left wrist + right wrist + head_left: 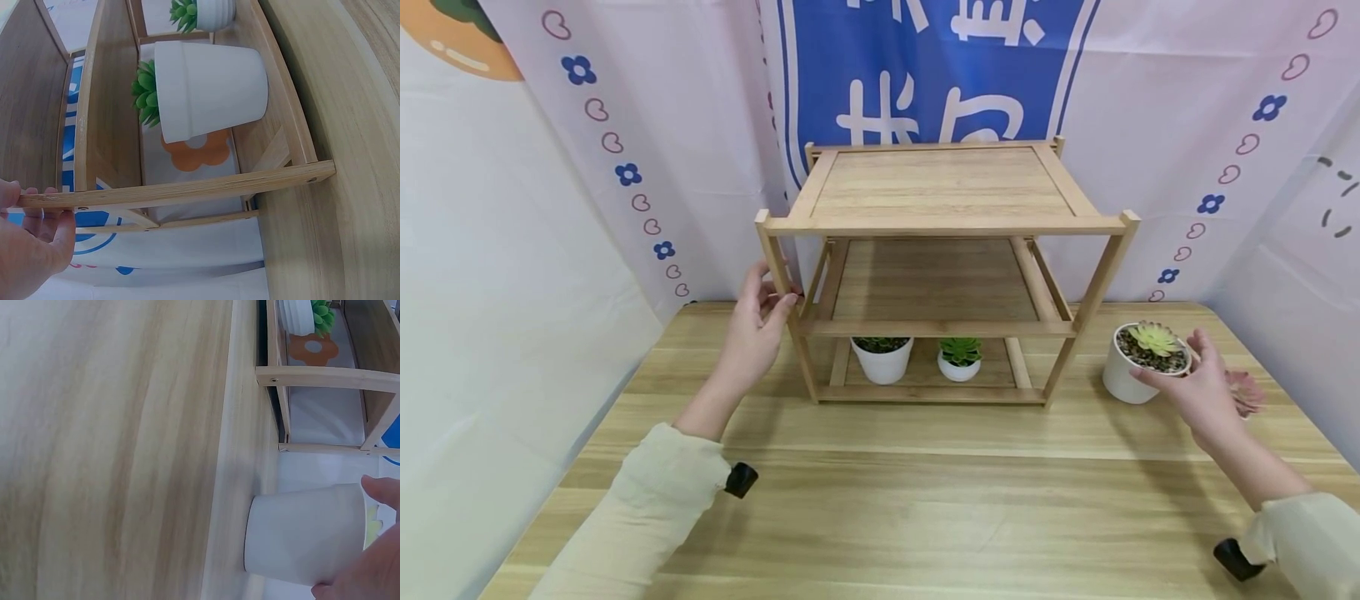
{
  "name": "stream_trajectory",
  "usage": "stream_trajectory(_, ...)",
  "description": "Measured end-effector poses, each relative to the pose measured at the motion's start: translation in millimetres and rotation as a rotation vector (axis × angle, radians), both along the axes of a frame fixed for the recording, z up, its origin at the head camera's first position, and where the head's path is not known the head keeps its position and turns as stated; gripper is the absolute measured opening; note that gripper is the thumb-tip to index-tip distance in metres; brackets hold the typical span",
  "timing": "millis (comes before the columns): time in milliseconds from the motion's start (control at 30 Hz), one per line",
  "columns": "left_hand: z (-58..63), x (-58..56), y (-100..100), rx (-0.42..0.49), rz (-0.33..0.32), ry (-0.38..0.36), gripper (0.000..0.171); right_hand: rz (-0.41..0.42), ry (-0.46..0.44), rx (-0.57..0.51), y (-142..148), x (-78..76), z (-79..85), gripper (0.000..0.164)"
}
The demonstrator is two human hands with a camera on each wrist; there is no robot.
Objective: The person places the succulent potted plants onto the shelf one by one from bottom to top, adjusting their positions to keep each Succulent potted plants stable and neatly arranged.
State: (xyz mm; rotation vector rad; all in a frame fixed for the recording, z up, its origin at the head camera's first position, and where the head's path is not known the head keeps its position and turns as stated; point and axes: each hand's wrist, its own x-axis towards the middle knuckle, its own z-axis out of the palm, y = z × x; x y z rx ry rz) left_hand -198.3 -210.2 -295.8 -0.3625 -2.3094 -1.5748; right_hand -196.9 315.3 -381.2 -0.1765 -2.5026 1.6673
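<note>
A three-tier wooden shelf (940,187) stands at the middle back of the table. My left hand (752,329) holds its left front post, thumb at the front and fingers behind. On the right, my right hand (1206,396) grips a white pot (1126,382) by the rim; a pale green succulent (1153,338) grows from dark gravel in it. The right wrist view shows the thumb and a finger on opposite sides of this pot (306,534). On the shelf's lowest tier sit a larger white pot (883,365) and a small white pot (959,369), both with green succulents.
A reddish-pink succulent (1246,392) is partly hidden behind my right hand. The wooden table (925,500) reaches back to a white cloth backdrop (700,125) with a blue panel (925,67). White cloth also hangs at both sides.
</note>
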Motion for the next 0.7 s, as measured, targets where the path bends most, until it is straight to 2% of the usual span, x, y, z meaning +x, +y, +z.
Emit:
stream_trajectory(267, 0.1, 0.2, -0.6, -0.005, 0.0, 0.001, 0.047, -0.017, -0.006, 0.011, 0.6, -3.6, -3.2, 0.109)
stream_trajectory(567, 1.7, 1.4, 0.7, 0.005, -0.002, -0.003, 0.047, -0.025, 0.003, -0.104, -0.5, -8.8, -13.3, 0.109)
stream_trajectory(700, 1.8, 1.8, 0.4, 0.001, -0.002, -0.006, 0.047, -0.068, 0.028, -0.066, -2.4, -10.4, -17.5, 0.102)
